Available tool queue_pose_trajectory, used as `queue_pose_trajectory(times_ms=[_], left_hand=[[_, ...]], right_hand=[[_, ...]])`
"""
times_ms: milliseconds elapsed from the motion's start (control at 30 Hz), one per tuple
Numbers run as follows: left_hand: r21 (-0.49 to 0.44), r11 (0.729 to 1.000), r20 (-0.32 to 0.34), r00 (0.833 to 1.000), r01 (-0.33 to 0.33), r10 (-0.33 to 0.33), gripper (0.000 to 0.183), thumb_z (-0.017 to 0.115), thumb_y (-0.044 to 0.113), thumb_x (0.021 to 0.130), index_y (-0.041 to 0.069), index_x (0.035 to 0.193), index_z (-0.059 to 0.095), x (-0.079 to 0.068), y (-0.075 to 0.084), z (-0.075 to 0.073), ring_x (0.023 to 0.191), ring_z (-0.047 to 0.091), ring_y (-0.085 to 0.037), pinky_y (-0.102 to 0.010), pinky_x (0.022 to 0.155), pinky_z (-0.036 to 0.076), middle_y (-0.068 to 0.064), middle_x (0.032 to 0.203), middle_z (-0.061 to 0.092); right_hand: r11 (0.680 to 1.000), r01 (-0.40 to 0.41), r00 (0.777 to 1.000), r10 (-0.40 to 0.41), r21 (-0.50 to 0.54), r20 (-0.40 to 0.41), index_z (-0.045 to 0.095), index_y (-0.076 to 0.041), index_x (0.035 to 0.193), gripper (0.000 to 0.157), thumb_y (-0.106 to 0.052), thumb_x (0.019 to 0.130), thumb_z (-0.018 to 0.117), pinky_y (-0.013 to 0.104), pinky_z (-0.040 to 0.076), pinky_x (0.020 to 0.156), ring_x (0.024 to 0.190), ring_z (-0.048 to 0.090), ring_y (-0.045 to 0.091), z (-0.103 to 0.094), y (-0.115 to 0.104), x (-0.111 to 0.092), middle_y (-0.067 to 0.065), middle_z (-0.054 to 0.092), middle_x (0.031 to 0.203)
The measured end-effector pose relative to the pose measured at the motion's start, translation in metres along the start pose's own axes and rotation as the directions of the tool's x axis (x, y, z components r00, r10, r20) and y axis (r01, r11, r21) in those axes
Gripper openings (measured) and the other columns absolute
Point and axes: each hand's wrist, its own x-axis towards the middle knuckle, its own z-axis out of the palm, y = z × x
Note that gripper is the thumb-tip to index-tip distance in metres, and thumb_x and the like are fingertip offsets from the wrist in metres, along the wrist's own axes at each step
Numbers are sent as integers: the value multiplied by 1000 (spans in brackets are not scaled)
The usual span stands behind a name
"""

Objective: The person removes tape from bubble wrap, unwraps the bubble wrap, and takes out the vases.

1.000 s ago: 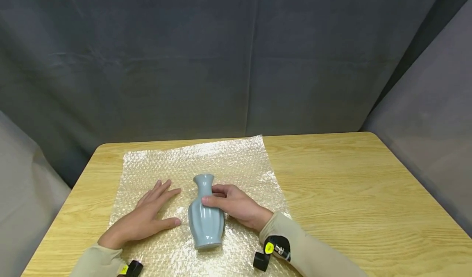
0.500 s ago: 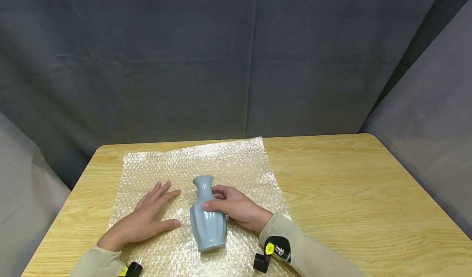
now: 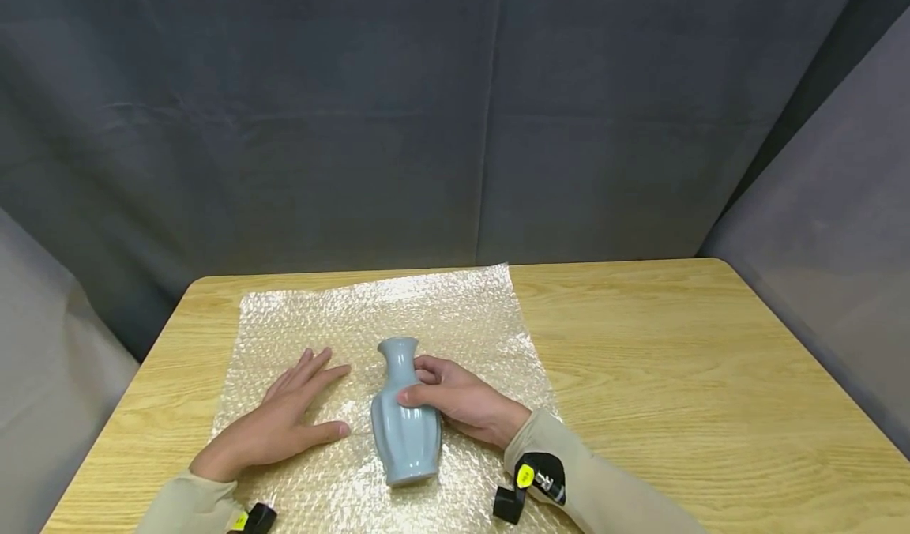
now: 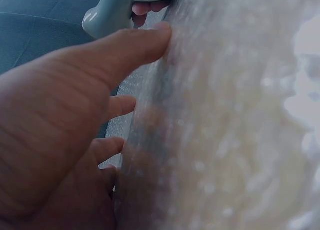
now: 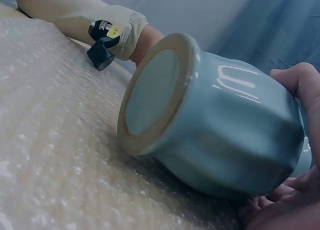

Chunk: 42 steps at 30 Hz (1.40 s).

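Observation:
A glossy pale blue vase (image 3: 407,439) with a fluted body and flared mouth lies over the bubble wrap (image 3: 455,313), its mouth toward the far side of the table. My right hand (image 3: 465,400) holds it at the shoulder, thumb on top and fingers curled under its right side. In the right wrist view the vase (image 5: 225,125) shows its round base with a brownish unglazed ring, close over the wrap. To the left of the vase, my left hand (image 3: 277,427) rests on the wrap with fingers spread and straight; its thumb points toward the vase.
The bubble wrap covers the middle left of a light wooden table (image 3: 675,376). A dark grey curtain (image 3: 355,123) hangs behind, with paler cloth (image 3: 839,226) at the sides. Each sleeved wrist carries a small black camera (image 3: 509,504).
The vase has shifted slightly to the right in my right hand's hold, its base swinging right and a little nearer. The left hand stays in place.

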Motion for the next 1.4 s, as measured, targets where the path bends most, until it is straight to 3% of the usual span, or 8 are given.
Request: queue_pose_trajectory(times_ms=[200,500,767,1033,1400], left_hand=[[-3,1000,-1,1000,-9,9,78,72,58,90,24,156,46,-1,1,-2,161,6,-49,-73,124,8,-16,174,19],[-5,1000,-7,1000,-22,22,77,72,57,91,24,156,46,-1,2,-3,161,7,-50,-73,124,9,-17,174,19],[-5,1000,-7,1000,-27,27,77,71,56,91,24,156,46,-1,3,-2,161,8,-49,-73,124,9,-16,174,19],[3,1000,-9,1000,-24,25,77,71,57,91,24,156,45,-1,3,-3,161,8,-49,-73,124,10,-16,174,19],[-3,1000,-7,1000,-17,17,77,71,57,91,25,156,45,-2,2,-3,161,8,-49,-74,123,10,-16,174,19]], right_hand=[[1000,8,1000,-9,7,19,38,2,150,69,-15,91,71,33,55,103,113,65,17,0,-1,-3,13,63,133],[999,34,998,-35,29,44,22,2,161,87,-13,91,72,36,54,108,117,64,19,-2,2,-4,19,57,140],[996,84,993,-87,33,78,27,4,157,84,-16,90,74,34,56,102,113,66,16,-4,6,-4,15,61,136],[991,127,984,-132,44,122,19,-5,162,91,-13,89,73,39,56,105,118,67,16,-3,7,-5,30,52,150],[991,127,981,-133,49,139,18,-2,161,88,-14,91,70,36,57,101,114,67,14,-3,8,-2,20,61,143]])
